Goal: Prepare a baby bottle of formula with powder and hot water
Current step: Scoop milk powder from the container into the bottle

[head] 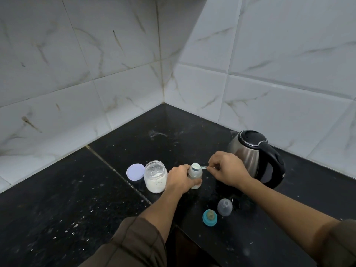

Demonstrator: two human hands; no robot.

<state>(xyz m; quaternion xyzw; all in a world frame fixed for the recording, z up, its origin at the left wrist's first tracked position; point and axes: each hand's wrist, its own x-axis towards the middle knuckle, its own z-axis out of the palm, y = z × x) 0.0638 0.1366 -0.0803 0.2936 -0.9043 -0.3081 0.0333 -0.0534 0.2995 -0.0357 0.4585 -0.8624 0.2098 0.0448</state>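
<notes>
Black counter by the wall corner: left hand wraps the light, tippy bottle low down; right hand pinches a scoop over its mouth.

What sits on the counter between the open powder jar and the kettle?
In the head view, the baby bottle stands between the powder jar and the kettle, gripped by the left hand; the right hand holds a scoop over its mouth.

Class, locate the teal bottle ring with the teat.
The teal ring lies on the black counter near its front edge, beside the clear cap, below the right forearm.
</notes>
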